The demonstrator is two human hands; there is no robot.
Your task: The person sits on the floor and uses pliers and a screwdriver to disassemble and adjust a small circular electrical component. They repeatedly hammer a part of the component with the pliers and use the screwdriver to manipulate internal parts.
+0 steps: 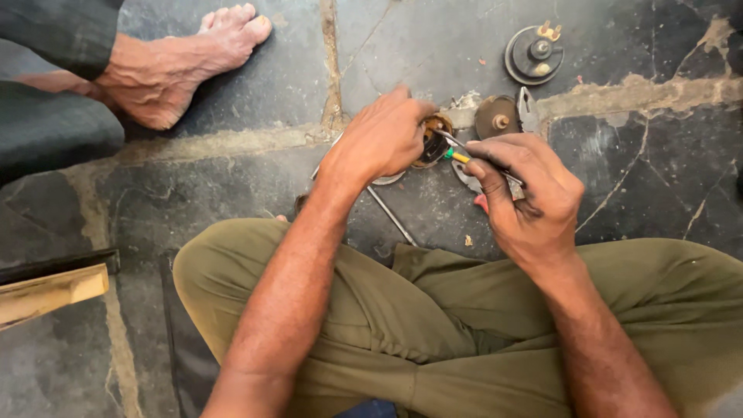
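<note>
Between our two hands, right at the fingertips, we are working on a small round part (432, 141) with a rusty, coppery rim, and it is sitting on the stone floor (255, 93) just ahead of our crossed legs. Our left hand (383, 139) is clamping over it from the left, fingers curled together around its edge and hiding most of its body. Our right hand (526, 197) is closing tight on a screwdriver (464, 155) with a yellow and green collar, and its metal tip is reaching into the open top of the round part.

Moving outward, a thin metal rod (391, 215) is lying on the floor under our left wrist, partly covered by the hand. Just beyond our right knuckles we are seeing a brown disc (496, 118) with a centre stud, touching a pair of pliers (529, 112) whose handles are hidden beneath our hand. Farther off, well apart, a dark round assembly (534, 54) with brass terminals is resting on the slab. That is making three round pieces, one screwdriver, one rod, one pliers.

At the top left another person's bare foot (186, 66) is resting on the floor, and a wooden block (50, 294) is poking in from the left edge.
</note>
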